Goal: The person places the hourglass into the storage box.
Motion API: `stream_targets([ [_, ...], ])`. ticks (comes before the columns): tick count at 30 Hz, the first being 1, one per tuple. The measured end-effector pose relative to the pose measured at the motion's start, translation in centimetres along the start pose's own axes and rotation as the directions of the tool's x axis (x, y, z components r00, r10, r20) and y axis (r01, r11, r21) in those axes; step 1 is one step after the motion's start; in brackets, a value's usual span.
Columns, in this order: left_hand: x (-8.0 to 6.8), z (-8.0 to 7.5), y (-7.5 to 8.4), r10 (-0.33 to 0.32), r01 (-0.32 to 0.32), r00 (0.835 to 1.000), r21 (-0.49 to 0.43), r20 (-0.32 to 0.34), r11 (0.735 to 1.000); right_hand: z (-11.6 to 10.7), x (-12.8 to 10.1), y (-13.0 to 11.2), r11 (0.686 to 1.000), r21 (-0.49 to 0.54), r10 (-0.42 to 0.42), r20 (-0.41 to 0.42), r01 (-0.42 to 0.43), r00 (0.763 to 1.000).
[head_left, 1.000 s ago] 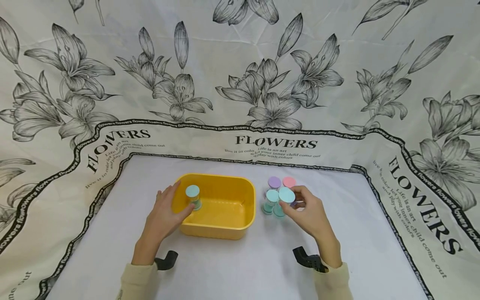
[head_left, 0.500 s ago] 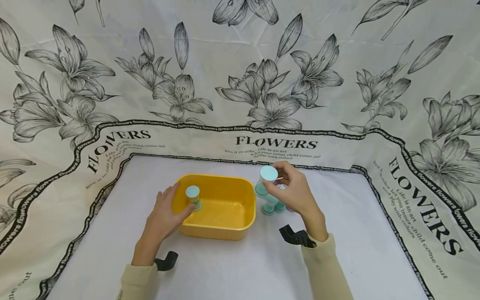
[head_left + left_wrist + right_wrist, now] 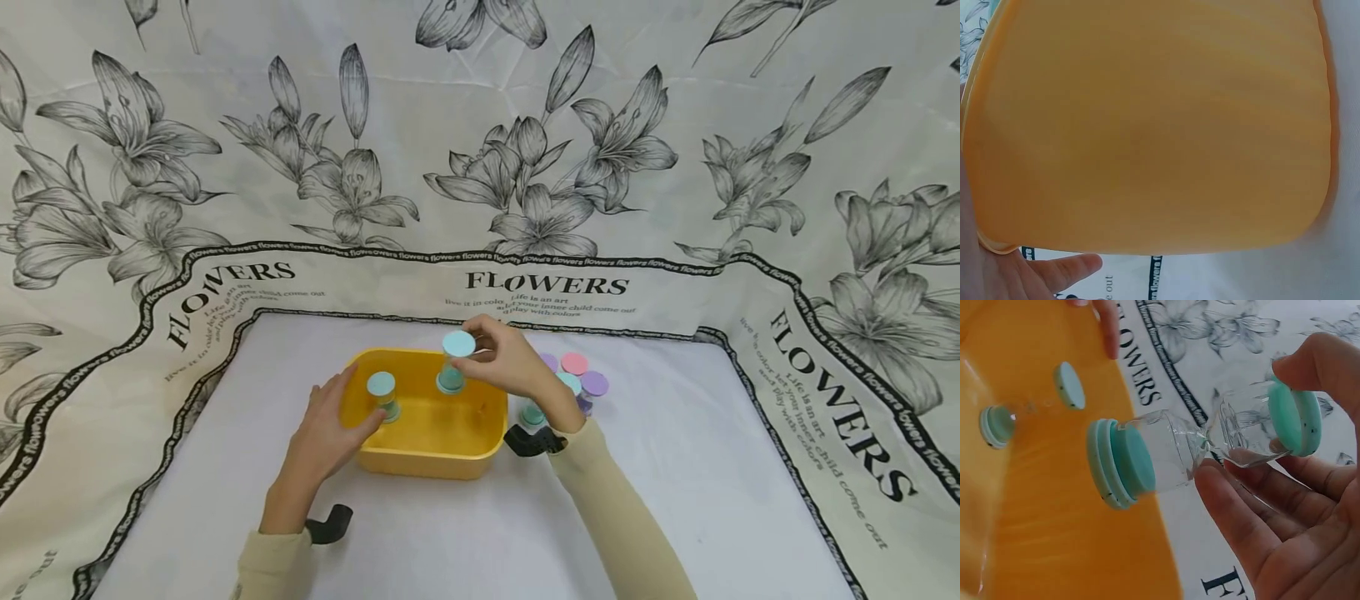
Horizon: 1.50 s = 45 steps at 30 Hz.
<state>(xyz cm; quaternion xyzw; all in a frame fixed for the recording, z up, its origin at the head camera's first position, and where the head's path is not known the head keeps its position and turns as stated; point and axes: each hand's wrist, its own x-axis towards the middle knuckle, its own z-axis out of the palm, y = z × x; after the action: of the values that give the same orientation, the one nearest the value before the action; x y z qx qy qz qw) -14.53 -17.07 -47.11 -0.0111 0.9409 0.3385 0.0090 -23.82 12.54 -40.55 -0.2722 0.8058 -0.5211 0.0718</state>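
My right hand pinches a sand timer with mint caps and a clear, narrow-waisted body. In the head view it is upright over the right half of a yellow plastic basin. A second mint-capped sand timer stands inside the basin at its left end. At the basin's left side, my left hand holds the rim, thumb over the inside and fingers along the outside. The thumb tip overlaps the standing timer in the head view. The left wrist view is mostly the basin's outer wall.
Right of the basin stands a group of more sand timers, among them ones with a pink cap, a purple cap and mint caps, partly hidden by my right wrist. A flower-printed cloth rises behind the white table.
My right hand has lifted a mint-capped sand timer from the group and carried it left over the basin. The left hand keeps its place at the rim.
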Motion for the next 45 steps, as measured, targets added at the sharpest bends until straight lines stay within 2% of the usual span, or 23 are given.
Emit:
stream_targets([
  [8,-0.1,-0.2,-0.1,0.004,-0.004,1.0,-0.004,-0.009,1.0,1.5,2.2,-0.1,0.997,-0.081,0.033,0.162,-0.021,0.986],
  [14,-0.1,-0.2,-0.5,0.007,-0.008,1.0,-0.012,-0.016,1.0,2.8,3.8,-0.2,0.991,-0.133,0.029,0.303,0.012,0.953],
  [20,-0.1,-0.2,-0.7,0.015,-0.015,1.0,-0.021,-0.006,1.0,3.9,4.9,-0.3,0.974,-0.228,0.088,0.403,0.006,0.911],
  [27,-0.1,-0.1,-0.6,0.011,-0.012,1.0,-0.02,-0.005,1.0,5.0,5.7,0.2,0.951,-0.308,0.143,0.442,0.0,0.886],
  [35,-0.1,-0.1,-0.6,0.016,-0.016,1.0,-0.021,-0.001,1.0,5.8,6.1,0.8,0.925,-0.38,0.188,0.458,0.001,0.869],
  [45,0.0,0.0,-0.7,0.018,-0.018,1.0,-0.013,0.012,1.0,6.6,6.3,1.9,0.914,-0.404,0.182,0.485,0.034,0.856],
])
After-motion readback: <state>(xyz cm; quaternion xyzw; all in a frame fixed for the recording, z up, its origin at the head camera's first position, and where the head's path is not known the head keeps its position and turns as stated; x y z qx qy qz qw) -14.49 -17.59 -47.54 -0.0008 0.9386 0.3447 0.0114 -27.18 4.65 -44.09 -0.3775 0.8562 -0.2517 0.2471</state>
